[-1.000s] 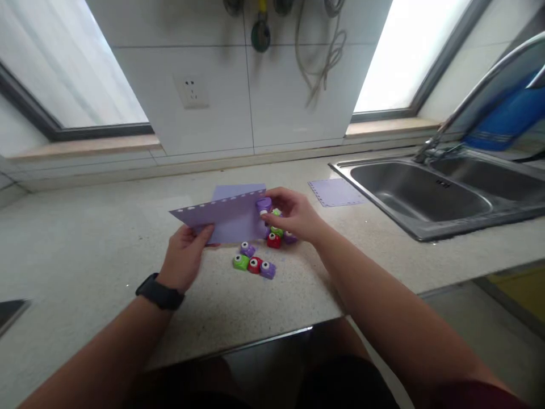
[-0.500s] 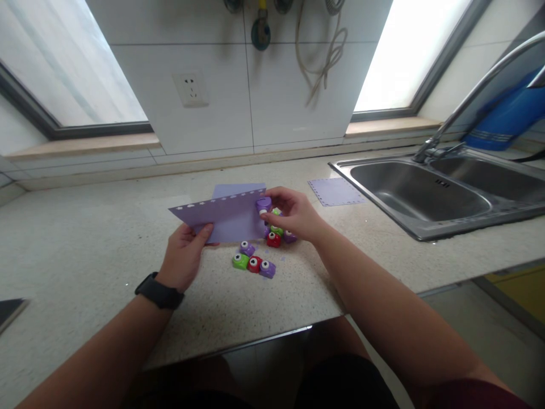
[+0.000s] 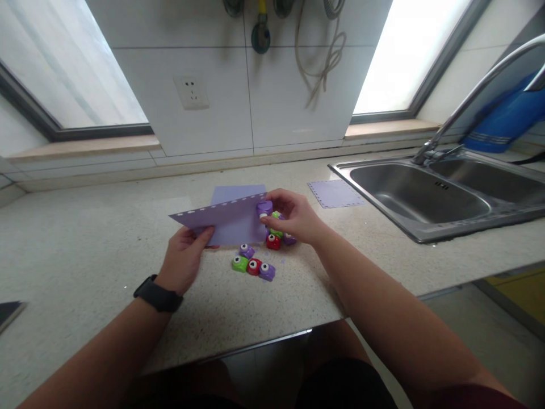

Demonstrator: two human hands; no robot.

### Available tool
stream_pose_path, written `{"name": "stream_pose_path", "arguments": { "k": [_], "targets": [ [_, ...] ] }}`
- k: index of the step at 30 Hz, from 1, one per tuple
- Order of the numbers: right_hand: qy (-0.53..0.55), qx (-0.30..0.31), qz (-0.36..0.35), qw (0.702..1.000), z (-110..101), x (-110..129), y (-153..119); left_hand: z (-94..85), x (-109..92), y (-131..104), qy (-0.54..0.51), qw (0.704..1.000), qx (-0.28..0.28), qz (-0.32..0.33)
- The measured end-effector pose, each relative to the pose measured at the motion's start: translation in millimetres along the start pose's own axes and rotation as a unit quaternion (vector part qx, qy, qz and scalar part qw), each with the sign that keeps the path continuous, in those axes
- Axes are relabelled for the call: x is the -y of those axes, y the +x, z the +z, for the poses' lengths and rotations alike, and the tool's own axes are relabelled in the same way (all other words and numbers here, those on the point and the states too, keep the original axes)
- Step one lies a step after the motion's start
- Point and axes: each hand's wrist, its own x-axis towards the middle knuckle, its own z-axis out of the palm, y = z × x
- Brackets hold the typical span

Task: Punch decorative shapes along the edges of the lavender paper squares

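My left hand [image 3: 189, 255] grips the lower left part of a purple sheet of paper [image 3: 234, 222], thumb on its face. Small shapes are punched out along the sheet's upper edge. At the sheet's right end, my right hand [image 3: 293, 216] is closed around a purple craft punch [image 3: 264, 208], which sits against the paper's edge. Below the sheet lie several small punches: a green one [image 3: 239, 263], a red one [image 3: 254, 266] and purple ones [image 3: 267, 271]. More punches, among them a red one [image 3: 273, 242], cluster under my right hand, partly hidden.
Another purple sheet [image 3: 334, 193] with punched edges lies near the steel sink [image 3: 417, 190] on the right. Behind the held paper lies a further purple sheet [image 3: 238, 191]. Tiny paper bits are scattered by the punches. A dark flat object [image 3: 11, 312] is at the far left.
Both hands keep their hold on the paper and the punch. The paper's left corner is slightly lower in view; the whole view has shifted a little.
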Motion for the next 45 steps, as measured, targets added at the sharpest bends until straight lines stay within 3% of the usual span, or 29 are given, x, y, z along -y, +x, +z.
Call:
{"name": "stream_pose_path", "arguments": {
  "k": [7, 45],
  "targets": [
    [0.027, 0.017, 0.011, 0.999, -0.4, 3.1, -1.0, -1.0, 3.1, 0.8, 0.009, 1.000, 0.006, 0.011],
    [0.043, -0.007, 0.028, 0.999, 3.0, 0.3, 0.8, -1.3, 0.9, -0.1, 0.068, 0.997, 0.013, 0.038]
  ]
}}
